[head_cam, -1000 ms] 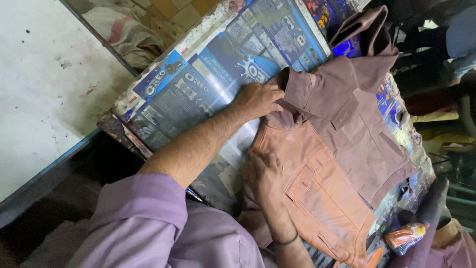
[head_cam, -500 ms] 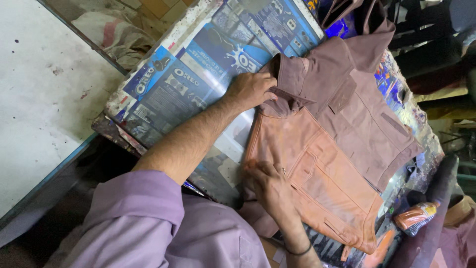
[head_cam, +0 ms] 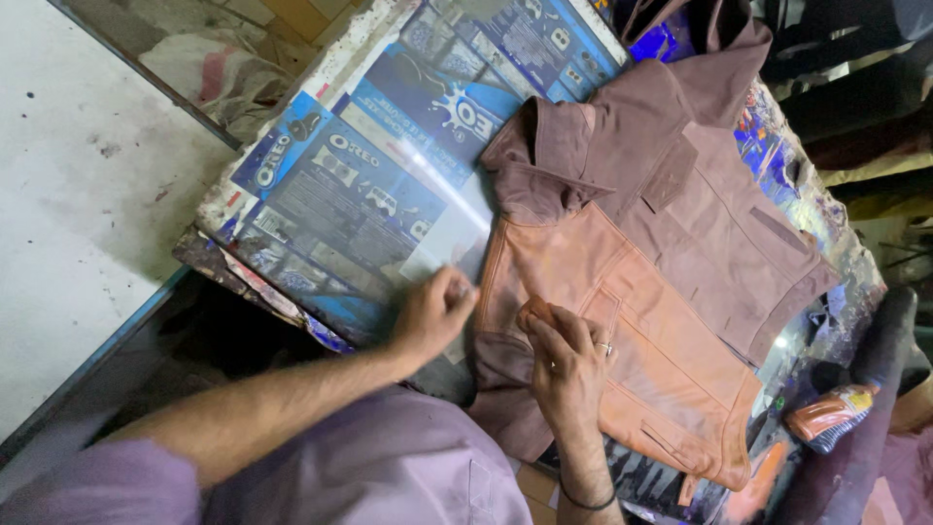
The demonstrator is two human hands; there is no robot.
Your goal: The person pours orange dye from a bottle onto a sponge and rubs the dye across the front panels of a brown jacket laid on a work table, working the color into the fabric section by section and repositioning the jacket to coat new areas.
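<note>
Jacket (head_cam: 651,292) hem under both hands

Head view: a brown leather jacket (head_cam: 661,282) lies flat on a table covered with blue printed packaging sheets (head_cam: 389,185). The left hand (head_cam: 434,313) rests at its edge; the right hand (head_cam: 569,358) presses its front panel.

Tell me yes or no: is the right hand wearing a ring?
Yes, a ring shows on a finger of the right hand, which presses a small pad against the brown jacket.
</note>
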